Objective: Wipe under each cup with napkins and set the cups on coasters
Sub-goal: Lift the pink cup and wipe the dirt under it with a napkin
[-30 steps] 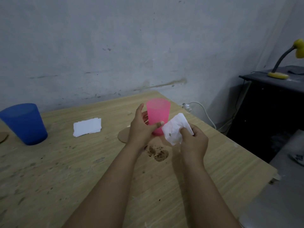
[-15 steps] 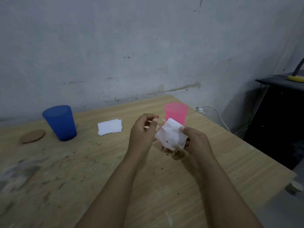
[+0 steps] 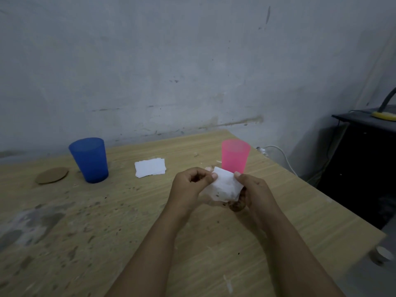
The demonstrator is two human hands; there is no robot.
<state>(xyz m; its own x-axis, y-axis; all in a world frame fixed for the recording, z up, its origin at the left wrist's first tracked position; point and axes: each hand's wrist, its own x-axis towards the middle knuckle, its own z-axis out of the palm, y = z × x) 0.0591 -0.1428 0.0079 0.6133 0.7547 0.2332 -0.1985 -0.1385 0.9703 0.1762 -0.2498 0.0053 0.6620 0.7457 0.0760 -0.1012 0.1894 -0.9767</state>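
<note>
Both hands hold a crumpled white napkin (image 3: 225, 186) above the wooden table (image 3: 128, 221). My left hand (image 3: 190, 185) pinches its left edge and my right hand (image 3: 251, 189) pinches its right edge. A brown stain (image 3: 236, 205) shows on the table just below the napkin. The pink cup (image 3: 234, 156) stands upright behind my hands; its base is hidden by them. At the far left a blue cup (image 3: 90, 159) stands upright on the bare table, with a round brown coaster (image 3: 52, 175) lying to its left.
A folded white napkin (image 3: 150, 167) lies between the two cups. The table's right edge runs diagonally; beyond it stands a dark cabinet (image 3: 364, 159) with a yellow lamp base (image 3: 384, 115). A white cable (image 3: 280, 155) hangs by the wall.
My left hand let go of the pink cup, which now stands on the table behind my hands, and took hold of the napkin's left edge. The view has swung left.
</note>
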